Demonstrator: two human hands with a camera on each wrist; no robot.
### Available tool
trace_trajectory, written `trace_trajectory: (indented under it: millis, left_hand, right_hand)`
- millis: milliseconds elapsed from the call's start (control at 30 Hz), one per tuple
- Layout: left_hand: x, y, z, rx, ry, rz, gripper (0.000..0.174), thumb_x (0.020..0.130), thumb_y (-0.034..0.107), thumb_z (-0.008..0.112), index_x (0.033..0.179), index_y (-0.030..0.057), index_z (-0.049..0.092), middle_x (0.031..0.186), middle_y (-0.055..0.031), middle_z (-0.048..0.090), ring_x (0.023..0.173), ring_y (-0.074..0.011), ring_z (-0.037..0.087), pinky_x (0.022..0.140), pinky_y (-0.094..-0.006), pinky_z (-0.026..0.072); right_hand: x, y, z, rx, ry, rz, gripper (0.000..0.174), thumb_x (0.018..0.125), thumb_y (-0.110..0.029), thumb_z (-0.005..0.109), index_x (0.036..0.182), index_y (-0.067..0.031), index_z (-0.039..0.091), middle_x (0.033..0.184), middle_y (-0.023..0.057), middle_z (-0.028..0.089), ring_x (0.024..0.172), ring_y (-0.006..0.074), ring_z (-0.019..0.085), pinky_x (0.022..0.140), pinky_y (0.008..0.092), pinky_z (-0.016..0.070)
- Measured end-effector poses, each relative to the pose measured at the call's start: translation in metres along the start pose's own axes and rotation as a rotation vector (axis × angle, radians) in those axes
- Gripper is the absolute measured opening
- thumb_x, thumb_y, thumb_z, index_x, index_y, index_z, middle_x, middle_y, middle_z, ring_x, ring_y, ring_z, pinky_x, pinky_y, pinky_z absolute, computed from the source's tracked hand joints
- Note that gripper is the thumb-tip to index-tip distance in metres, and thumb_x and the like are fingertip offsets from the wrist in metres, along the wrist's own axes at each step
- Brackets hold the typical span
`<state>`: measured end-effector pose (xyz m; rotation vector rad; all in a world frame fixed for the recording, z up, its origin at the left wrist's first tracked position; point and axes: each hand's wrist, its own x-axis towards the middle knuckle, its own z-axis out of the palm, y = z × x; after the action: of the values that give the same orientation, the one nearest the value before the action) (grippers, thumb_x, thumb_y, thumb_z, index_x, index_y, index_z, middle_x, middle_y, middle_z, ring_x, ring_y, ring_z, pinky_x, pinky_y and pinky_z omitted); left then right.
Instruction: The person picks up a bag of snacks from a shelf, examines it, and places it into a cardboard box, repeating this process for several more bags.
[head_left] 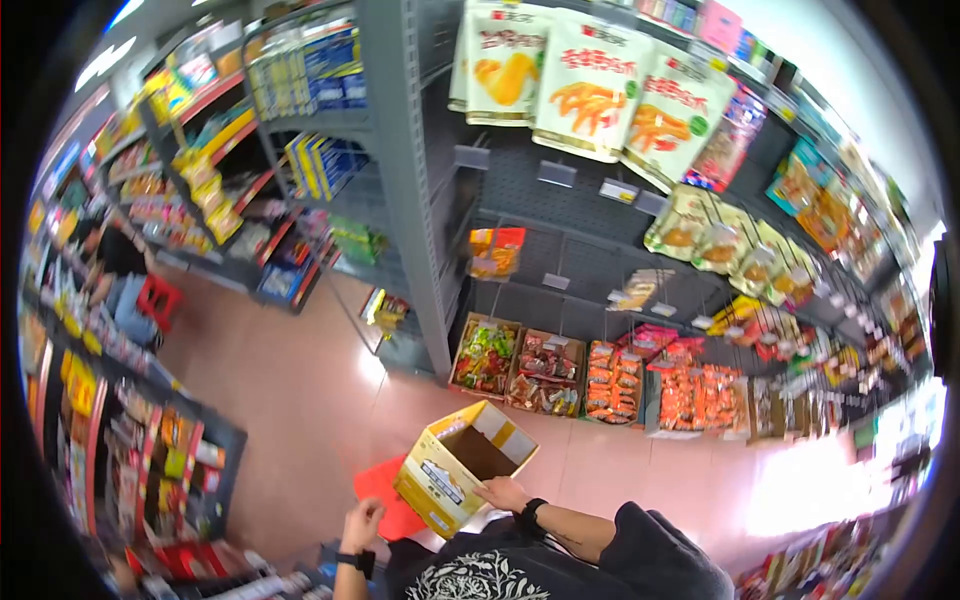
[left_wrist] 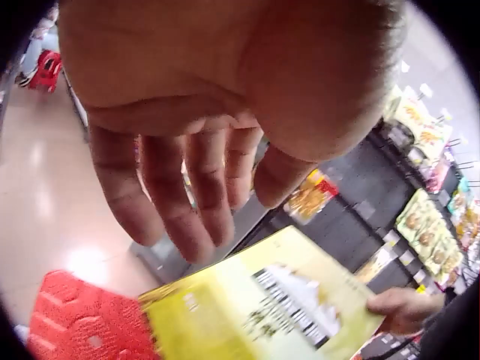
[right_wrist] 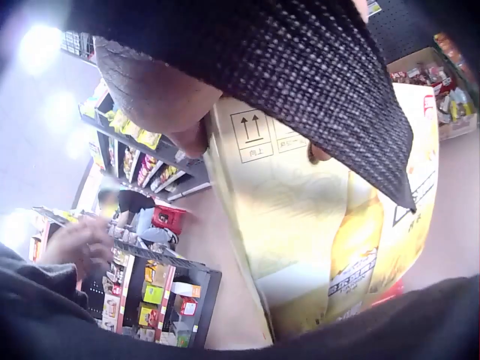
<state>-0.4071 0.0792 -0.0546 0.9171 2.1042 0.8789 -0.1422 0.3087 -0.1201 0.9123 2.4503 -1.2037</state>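
Observation:
A yellow and white cardboard box [head_left: 441,478], its top flaps standing up around an open inside, is tilted close in front of the person's body. My right hand [head_left: 505,493] grips the box at its right side; in the right wrist view a dark woven band covers part of that hand [right_wrist: 157,94], and a fingertip shows at a hole in the box wall. My left hand [head_left: 362,525] is raised to the left of the box, holding nothing. The left wrist view shows its fingers [left_wrist: 199,195] loosely bent above the printed box side. A red plastic piece with a ridged surface [left_wrist: 82,322] lies beneath the box.
A grey shelf unit [head_left: 510,200] with hanging snack bags stands ahead. Cartons of small packets [head_left: 487,355] line its foot on the pinkish tiled floor [head_left: 300,400]. Low shelves [head_left: 150,450] stand to the left, where a person [head_left: 120,260] sits by a red stool [head_left: 157,300].

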Motion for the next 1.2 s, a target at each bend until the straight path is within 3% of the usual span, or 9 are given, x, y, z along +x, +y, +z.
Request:
trace_trajectory:
  millis: [100, 300, 400, 567, 800, 833, 1133, 1167, 1200]
  left_hand:
    - [0.009, -0.144, -0.009, 0.091, -0.136, -0.097, 0.031, 0.086, 0.016, 0.061, 0.111, -0.0027, 0.061, 0.094, -0.0156, 0.069, 0.076, -0.0197, 0.068, 0.070, -0.0318, 0.0532]
    - [0.031, -0.164, -0.075, 0.135, -0.477, -0.085, 0.033, 0.088, 0.021, 0.060, 0.112, -0.0008, 0.060, 0.091, -0.0148, 0.069, 0.077, -0.0216, 0.068, 0.070, -0.0333, 0.0529]
    - [0.062, -0.118, -0.098, 0.189, -0.541, -0.006, 0.032, 0.090, 0.022, 0.058, 0.114, 0.0002, 0.059, 0.091, -0.0112, 0.068, 0.079, -0.0185, 0.066, 0.071, -0.0312, 0.0523]
    - [0.116, -0.165, -0.093, 0.424, -0.345, 0.133, 0.034, 0.088, 0.026, 0.058, 0.112, 0.0034, 0.061, 0.090, -0.0111, 0.069, 0.080, -0.0195, 0.067, 0.073, -0.0339, 0.0524]
    - [0.090, -0.168, -0.064, 0.402, -0.552, -0.172, 0.032, 0.084, 0.026, 0.061, 0.107, 0.0037, 0.065, 0.091, -0.0128, 0.069, 0.081, -0.0213, 0.067, 0.074, -0.0342, 0.0517]
    - [0.081, -0.148, -0.061, 0.560, -0.513, -0.042, 0.031, 0.085, 0.024, 0.060, 0.108, 0.0037, 0.065, 0.090, -0.0107, 0.069, 0.080, -0.0189, 0.067, 0.074, -0.0337, 0.0514]
    - [0.127, -0.083, -0.021, 0.528, -0.576, -0.003, 0.039, 0.086, 0.034, 0.060, 0.114, 0.0057, 0.062, 0.107, -0.0160, 0.067, 0.100, -0.0300, 0.064, 0.087, -0.0368, 0.0496]
    - [0.136, -0.077, -0.013, 0.553, -0.610, 0.074, 0.036, 0.089, 0.025, 0.058, 0.115, 0.0006, 0.060, 0.098, -0.0136, 0.067, 0.085, -0.0196, 0.065, 0.077, -0.0324, 0.0514]
    - [0.145, -0.066, -0.004, 0.555, -0.619, 0.094, 0.036, 0.089, 0.025, 0.058, 0.115, 0.0006, 0.060, 0.098, -0.0136, 0.067, 0.085, -0.0196, 0.065, 0.077, -0.0324, 0.0514]
  right_hand:
    - [0.007, -0.032, 0.027, 0.002, 0.176, 0.080, 0.053, 0.091, -0.052, 0.043, 0.096, -0.0045, 0.066, 0.093, 0.0217, 0.066, 0.089, 0.0382, 0.063, 0.080, 0.0475, 0.0490]
    - [0.012, -0.104, 0.086, 0.122, 0.478, 0.277, 0.048, 0.084, -0.051, 0.057, 0.082, -0.0044, 0.068, 0.080, 0.0206, 0.066, 0.078, 0.0377, 0.065, 0.070, 0.0473, 0.0510]
    - [0.004, -0.114, 0.110, 0.185, 0.480, 0.265, 0.045, 0.080, -0.049, 0.064, 0.087, -0.0056, 0.071, 0.081, 0.0208, 0.066, 0.077, 0.0369, 0.065, 0.071, 0.0438, 0.0513]
    - [-0.019, -0.132, 0.089, 0.209, 0.386, 0.342, 0.048, 0.082, -0.052, 0.058, 0.094, -0.0068, 0.071, 0.089, 0.0214, 0.067, 0.086, 0.0367, 0.064, 0.078, 0.0449, 0.0499]
    - [-0.021, -0.119, 0.087, 0.123, 0.266, 0.181, 0.051, 0.084, -0.053, 0.054, 0.085, -0.0028, 0.067, 0.085, 0.0208, 0.066, 0.084, 0.0389, 0.063, 0.077, 0.0468, 0.0497]
    - [-0.018, -0.108, 0.093, 0.129, 0.274, 0.187, 0.051, 0.084, -0.053, 0.054, 0.085, -0.0028, 0.067, 0.085, 0.0208, 0.066, 0.084, 0.0389, 0.063, 0.077, 0.0468, 0.0497]
    - [-0.036, -0.074, 0.097, 0.187, 0.371, 0.382, 0.049, 0.086, -0.051, 0.052, 0.087, -0.0041, 0.068, 0.085, 0.0197, 0.067, 0.081, 0.0385, 0.065, 0.074, 0.0478, 0.0522]
    - [-0.039, -0.070, 0.094, 0.201, 0.418, 0.413, 0.050, 0.087, -0.051, 0.051, 0.085, -0.0040, 0.068, 0.083, 0.0213, 0.066, 0.081, 0.0398, 0.064, 0.073, 0.0491, 0.0512]
    - [-0.043, -0.066, 0.091, 0.197, 0.454, 0.455, 0.050, 0.087, -0.050, 0.051, 0.084, -0.0036, 0.068, 0.082, 0.0212, 0.066, 0.080, 0.0395, 0.064, 0.072, 0.0488, 0.0516]
